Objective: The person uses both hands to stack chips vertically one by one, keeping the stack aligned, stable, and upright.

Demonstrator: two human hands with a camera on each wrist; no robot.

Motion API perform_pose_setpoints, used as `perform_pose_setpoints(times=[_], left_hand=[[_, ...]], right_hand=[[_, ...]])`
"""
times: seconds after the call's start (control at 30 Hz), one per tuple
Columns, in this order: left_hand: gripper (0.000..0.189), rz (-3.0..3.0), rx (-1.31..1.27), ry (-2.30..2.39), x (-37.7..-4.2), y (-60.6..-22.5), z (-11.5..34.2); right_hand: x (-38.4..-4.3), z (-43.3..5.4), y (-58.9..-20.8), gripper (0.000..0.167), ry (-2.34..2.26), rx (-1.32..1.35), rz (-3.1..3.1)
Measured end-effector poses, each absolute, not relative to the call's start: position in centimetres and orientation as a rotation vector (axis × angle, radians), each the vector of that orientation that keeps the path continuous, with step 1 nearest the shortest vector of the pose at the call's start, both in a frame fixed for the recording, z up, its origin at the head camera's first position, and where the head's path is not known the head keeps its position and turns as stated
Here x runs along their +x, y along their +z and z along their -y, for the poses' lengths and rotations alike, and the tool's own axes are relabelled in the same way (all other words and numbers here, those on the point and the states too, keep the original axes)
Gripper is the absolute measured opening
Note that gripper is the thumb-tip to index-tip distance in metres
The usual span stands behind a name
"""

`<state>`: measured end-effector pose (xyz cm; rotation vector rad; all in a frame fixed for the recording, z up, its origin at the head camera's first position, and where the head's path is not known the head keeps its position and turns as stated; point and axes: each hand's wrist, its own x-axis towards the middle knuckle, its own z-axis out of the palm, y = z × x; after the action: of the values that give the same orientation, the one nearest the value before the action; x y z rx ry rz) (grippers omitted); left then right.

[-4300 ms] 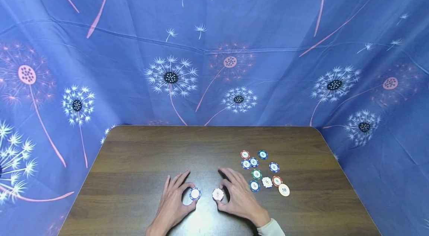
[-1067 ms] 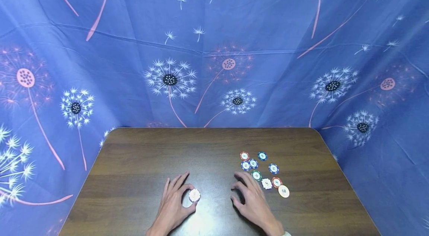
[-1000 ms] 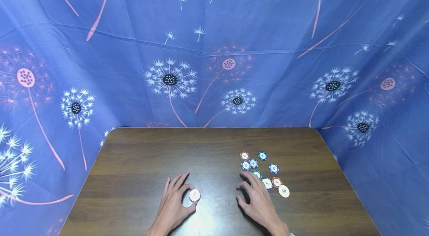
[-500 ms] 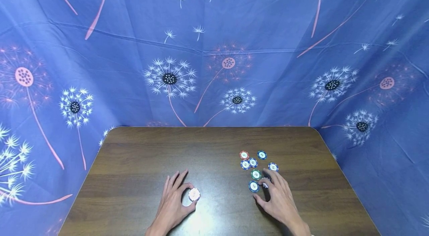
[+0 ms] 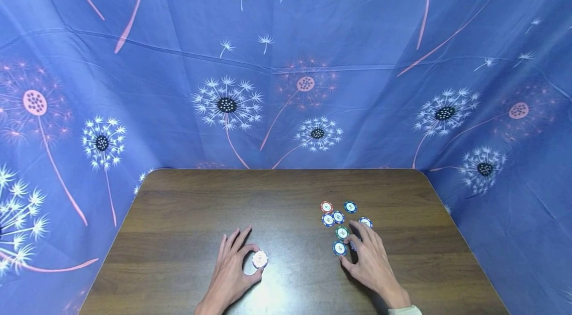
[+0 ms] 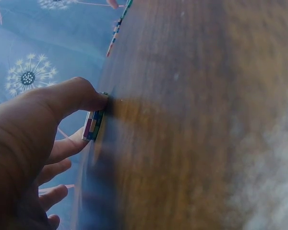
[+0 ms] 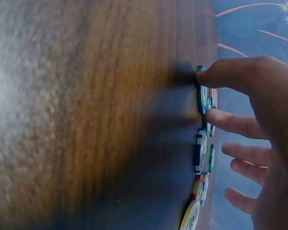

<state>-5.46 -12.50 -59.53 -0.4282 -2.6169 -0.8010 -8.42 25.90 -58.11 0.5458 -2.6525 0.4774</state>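
In the head view my left hand [image 5: 232,270] holds a small stack of poker chips, its top chip [image 5: 259,259] white, between thumb and index finger. The left wrist view shows the edges of the stacked chips [image 6: 93,125] standing on the table. To the right, my right hand [image 5: 371,260] has its thumb and index finger at the edge of a blue poker chip [image 5: 339,248]. The right wrist view shows that chip [image 7: 202,93] pinched between them, flat on the table. A white chip [image 5: 354,244] is mostly hidden under the right fingers.
Several loose chips lie beyond the right hand: a green chip [image 5: 342,233], a red chip [image 5: 326,207] and blue ones [image 5: 350,206]. A yellow chip [image 7: 190,218] shows low in the right wrist view. A patterned blue cloth [image 5: 268,32] hangs behind the wooden table [image 5: 201,205].
The right hand put the white chip onto the left hand's blue one, let go and moved right to the loose chips. Its thumb and index finger have closed in on a blue chip.
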Motion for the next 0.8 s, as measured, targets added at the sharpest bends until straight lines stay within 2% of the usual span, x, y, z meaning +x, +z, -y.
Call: perform_pose_setpoints(times=[0.8], left_hand=[[0.041,2.603,-0.416,-0.824,-5.5,-59.6,12.6]], right_hand=[[-9.0,-25.8,-59.2,0.036,0.43,0.622,2.497]])
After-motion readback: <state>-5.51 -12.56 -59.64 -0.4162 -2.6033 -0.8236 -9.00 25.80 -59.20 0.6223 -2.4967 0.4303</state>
